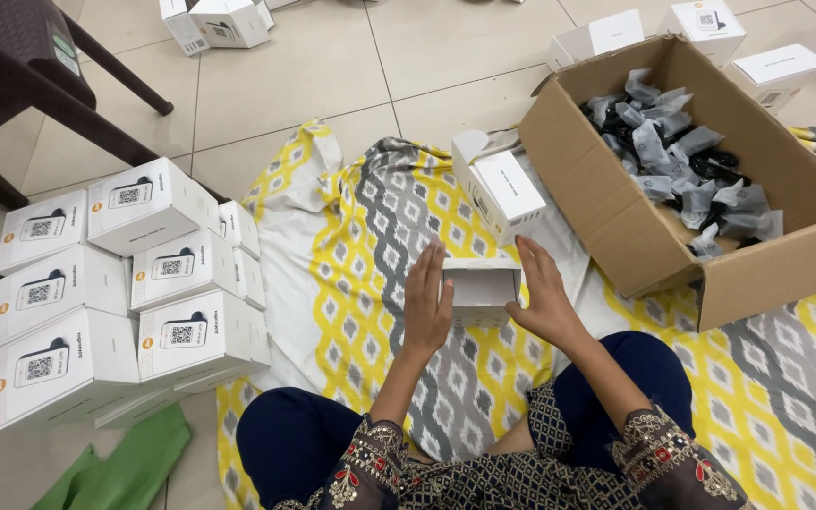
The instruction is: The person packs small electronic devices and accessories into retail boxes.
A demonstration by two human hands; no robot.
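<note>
I use the large brown cardboard carton (635, 236) as my landmark. Both hands sit just to its left, over the yellow, grey and white patterned cloth (361, 274) spread on the tiled floor.

My left hand (425, 302) lies flat against the left side of one small open white cardboard box (482, 283), fingers straight and together, thumb hidden behind. My right hand (542, 297) presses the box's right side, fingers extended, palm cupping the edge. The box is pinched between the two palms rather than wrapped by curled fingers, and its open mouth faces me.

Directly above that box, touching the carton's left wall, stands one more white box with its flap raised (501, 192).

Inside the carton I see a heap of grey plastic pouches with black items (677, 161); too many overlap for a firm count.

Far left of the carton, a stack of closed white printed boxes (125, 274) rests on the tiles; I count six large faces toward me, plus about three narrower ones tucked at its right edge. A green cloth (125, 467) lies below that stack.

Beyond the carton's far rim I count roughly four white boxes (710, 24), and two or three more lie at the top edge (219, 21), well to the carton's left.

A dark chair frame (21, 76) stands in the far left corner.
</note>
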